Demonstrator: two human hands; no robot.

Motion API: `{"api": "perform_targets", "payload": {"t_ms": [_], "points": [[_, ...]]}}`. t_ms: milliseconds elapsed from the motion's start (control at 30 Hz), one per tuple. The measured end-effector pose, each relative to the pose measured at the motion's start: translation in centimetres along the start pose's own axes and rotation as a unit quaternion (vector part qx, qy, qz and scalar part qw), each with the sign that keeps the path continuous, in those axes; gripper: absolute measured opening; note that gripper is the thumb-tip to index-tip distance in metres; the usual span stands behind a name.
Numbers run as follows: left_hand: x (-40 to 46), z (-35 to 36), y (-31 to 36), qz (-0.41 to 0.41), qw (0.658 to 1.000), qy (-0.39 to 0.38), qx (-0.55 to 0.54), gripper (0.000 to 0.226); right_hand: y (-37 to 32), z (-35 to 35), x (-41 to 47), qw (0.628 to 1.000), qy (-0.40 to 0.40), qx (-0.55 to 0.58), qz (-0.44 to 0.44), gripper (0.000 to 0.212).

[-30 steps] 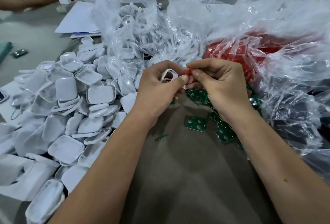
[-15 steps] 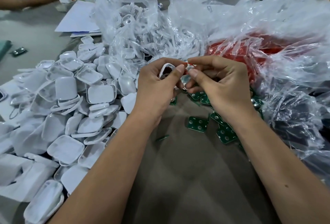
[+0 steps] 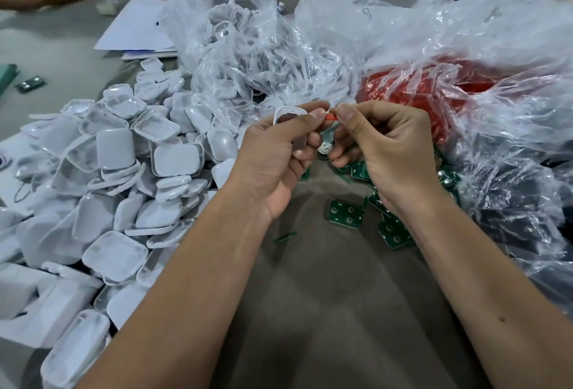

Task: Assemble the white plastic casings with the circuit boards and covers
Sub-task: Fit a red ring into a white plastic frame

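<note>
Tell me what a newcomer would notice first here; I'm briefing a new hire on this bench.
First, the two hands at centre: the left hand grips a white casing while the right hand pinches a small red piece against it. Next, the big heap of white covers on the left. Then the green circuit boards scattered under the right wrist, with a clear bag of red parts behind.

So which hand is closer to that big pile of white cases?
Left. The left hand sits right beside the pile of white cases, holding one white casing. The right hand is farther away, over the green circuit boards.
</note>
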State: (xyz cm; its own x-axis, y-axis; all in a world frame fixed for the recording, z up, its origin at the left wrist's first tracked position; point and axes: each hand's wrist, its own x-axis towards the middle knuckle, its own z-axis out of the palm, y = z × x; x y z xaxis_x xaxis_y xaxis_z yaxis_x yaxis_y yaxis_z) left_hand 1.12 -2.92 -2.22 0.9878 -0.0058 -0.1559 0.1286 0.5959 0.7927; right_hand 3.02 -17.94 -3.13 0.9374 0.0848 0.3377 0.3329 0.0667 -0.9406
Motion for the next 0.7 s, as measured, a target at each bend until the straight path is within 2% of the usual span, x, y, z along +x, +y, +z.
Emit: {"api": "perform_targets", "payload": {"t_ms": [367,567,700], "points": [[-0.18,0.17,0.15,-0.048,0.998,-0.009,-0.047,0.013,0.15,-0.18,0.08,1.000,0.000,0.004,-0.021,0.023],[-0.41,0.65,-0.43,0.039,0.997,0.018,0.068,0.009,0.01,0.00,0.00,0.998,0.039,0.004,-0.058,0.017],[-0.46,0.70,-0.71,0.090,0.988,0.021,0.123,0.008,-0.03,-0.11,0.05,0.998,0.046,0.018,-0.043,0.018]]}}
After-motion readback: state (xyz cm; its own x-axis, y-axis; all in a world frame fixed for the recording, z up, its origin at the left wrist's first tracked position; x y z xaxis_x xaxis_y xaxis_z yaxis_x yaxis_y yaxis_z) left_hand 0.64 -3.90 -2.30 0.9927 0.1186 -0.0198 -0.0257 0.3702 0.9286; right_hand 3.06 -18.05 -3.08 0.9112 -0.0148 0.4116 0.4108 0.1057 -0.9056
